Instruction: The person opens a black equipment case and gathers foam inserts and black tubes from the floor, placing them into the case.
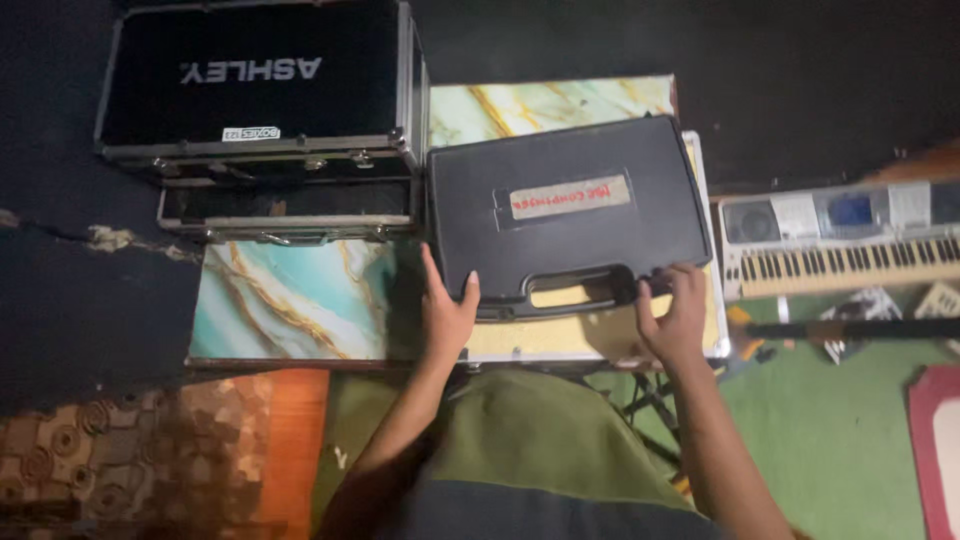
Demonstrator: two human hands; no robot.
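While both hands (560, 315) rest open, apart, on black case's (565, 200) front edge | flight case (260, 90) close left

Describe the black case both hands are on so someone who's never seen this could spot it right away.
Start at the marbled teal-and-gold board on the dark floor. On its right half lies a black plastic carry case, with the left hand and right hand at its near edge. Unlike the metal-edged flight case beside it, it has a moulded handle and a pale label.

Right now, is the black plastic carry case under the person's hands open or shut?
Shut. The black plastic case lies flat with its lid down, and no interior shows. The left hand and right hand rest at its handle edge.
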